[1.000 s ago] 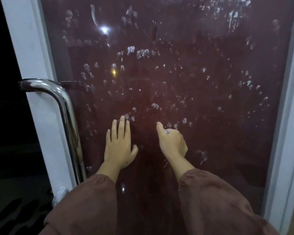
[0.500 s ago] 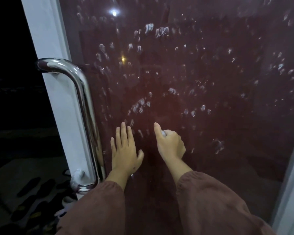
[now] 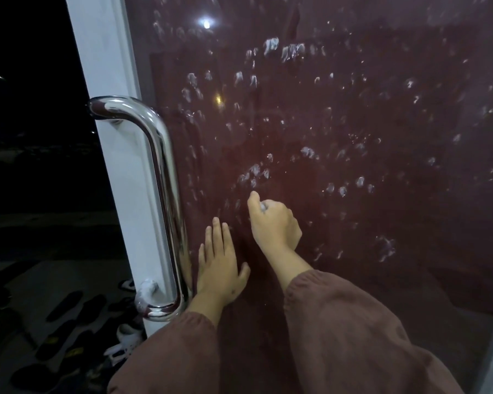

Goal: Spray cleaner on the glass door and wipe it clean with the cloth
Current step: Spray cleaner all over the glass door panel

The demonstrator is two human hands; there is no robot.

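The dark tinted glass door [image 3: 353, 137] stands upright ahead, flecked with white foam spots [image 3: 271, 46] above and to the right of both hands; the right hand [image 3: 273, 223] is curled, pinching a small white cloth wad [image 3: 264, 207] against the pane; the left hand [image 3: 221, 265] lies spread flat on the glass, near the chrome tubular handle [image 3: 162, 177]; the right hand is nearer the spots.

— What does the right hand [image 3: 273, 223] hold against the glass door [image 3: 353, 166]?
— Only a white scrap shows between thumb and curled fingers; whether it is the cloth cannot be told.
— And the door's edges?
— Cut off at the top and right.
— The shoes [image 3: 69, 336] on the floor outside?
— Dark shapes, too dim to tell apart.
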